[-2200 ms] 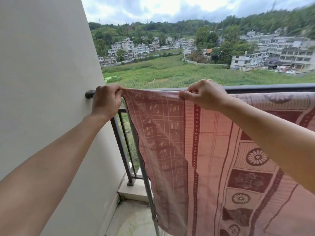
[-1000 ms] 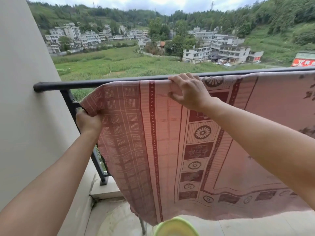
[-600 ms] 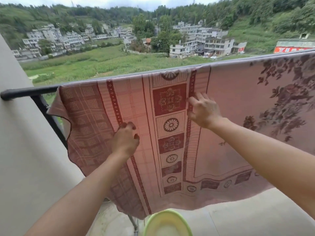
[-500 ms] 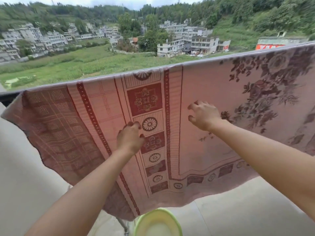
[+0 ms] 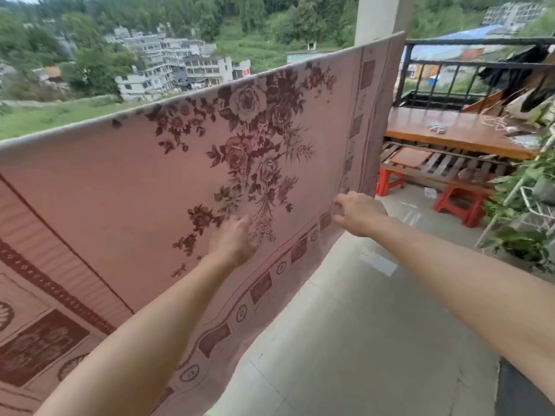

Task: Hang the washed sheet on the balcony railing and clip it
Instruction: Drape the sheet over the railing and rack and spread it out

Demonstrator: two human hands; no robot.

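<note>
- Sheet (image 5: 150, 190) hangs spread over the railing (image 5: 480, 41), floral print facing in.
- Left hand (image 5: 232, 241) on the sheet's lower middle, blurred; can't tell its grip.
- Right hand (image 5: 359, 213) pinches the sheet's lower right edge.
- Wooden surface (image 5: 450, 130) on red stools (image 5: 459, 202), far right.

Bare forearms (image 5: 144, 334), bare left hand (image 5: 232, 244) and right hand (image 5: 360, 213)

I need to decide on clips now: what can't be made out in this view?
Head view only.
Railing: the stretch under the sheet is covered, far side unseen.
Sheet's left end: cut off by the frame edge.
Left hand: fingers motion-blurred, grip unclear.
Right hand: fingers at the hem, pinch or touch unclear.
</note>
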